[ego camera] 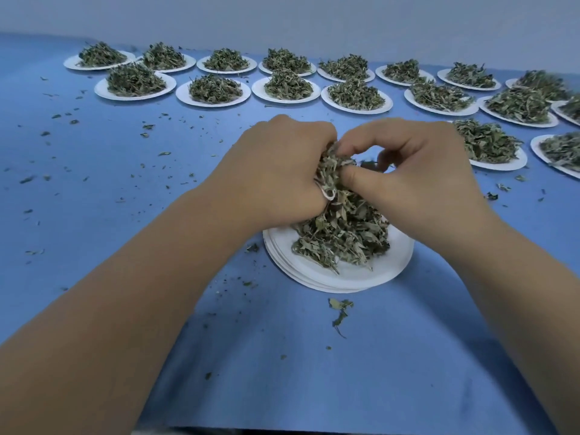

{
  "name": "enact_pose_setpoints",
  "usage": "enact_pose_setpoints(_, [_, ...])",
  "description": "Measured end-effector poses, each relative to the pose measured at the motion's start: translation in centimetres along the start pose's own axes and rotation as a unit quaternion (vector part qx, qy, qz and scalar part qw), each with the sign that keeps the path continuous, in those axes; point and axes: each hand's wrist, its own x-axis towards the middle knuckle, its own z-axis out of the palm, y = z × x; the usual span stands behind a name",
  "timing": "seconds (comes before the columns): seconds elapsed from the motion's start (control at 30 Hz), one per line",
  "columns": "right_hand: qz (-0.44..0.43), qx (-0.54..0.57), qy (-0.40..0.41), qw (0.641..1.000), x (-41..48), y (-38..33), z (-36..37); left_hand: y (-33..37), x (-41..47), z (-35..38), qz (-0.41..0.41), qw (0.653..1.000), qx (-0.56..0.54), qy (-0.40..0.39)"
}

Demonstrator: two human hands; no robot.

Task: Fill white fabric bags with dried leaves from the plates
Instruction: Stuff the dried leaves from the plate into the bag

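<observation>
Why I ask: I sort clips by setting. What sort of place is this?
Probably a small herb-packing workbench: rows of paper plates heaped with dried leaves on a blue table cover.

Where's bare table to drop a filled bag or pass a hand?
Best: the blue table left of the left hand, this side of the plate rows, crumbs only. Also the near strip between the forearms, nearer than the plate stack, one stray sprig. Crowded: far rows and the right-side plates.
</observation>
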Motion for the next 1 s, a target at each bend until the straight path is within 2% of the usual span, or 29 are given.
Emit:
enact_pose_setpoints(0.13, [0.0,-0.019,-0.037,0.999,1.1,0.3,-0.6,0.2,0.7,-0.4,0.005,1.0,-0.003,-0.008])
enact_pose_setpoints(0.23, [0.015,0.026,-0.104,0.994,1.1,0.5,-0.7,0.0,0.6,0.2,-0.006,1.0,-0.023,-0.009])
enact_pose_setpoints(0.33, [0.074,0.083,-0.144,0.983,2.0,0.7,0.0,-0.5,0.1,0.6,-0.02,0.999,-0.04,0.015])
enact_pose_setpoints(0.4, [0.082,0.071,-0.138,0.984,2.4,1.2,0.2,-0.6,-0.2,0.6,-0.017,0.997,-0.067,0.045])
enact_pose_setpoints(0.47, [0.027,0.076,-0.095,0.992,2.1,1.3,0.2,-0.5,-0.3,0.5,-0.004,0.989,-0.121,0.085])
enact_pose_setpoints(0.57, [0.0,0.114,-0.065,0.991,2.1,1.2,-0.3,-0.4,-0.2,0.6,0.005,0.978,-0.181,0.107])
enact_pose_setpoints(0.8, [0.091,0.196,-0.166,0.962,4.0,1.4,-0.5,-1.1,0.0,1.1,0.05,0.973,-0.213,0.072])
enact_pose_setpoints(0.9, [0.094,0.191,-0.162,0.964,3.4,1.6,-0.3,-1.2,-0.1,1.1,0.067,0.976,-0.201,0.043])
enact_pose_setpoints(1.0, [0.084,0.197,-0.144,0.966,3.0,1.7,-0.2,-1.9,-0.5,0.4,0.05,0.979,-0.196,0.004])
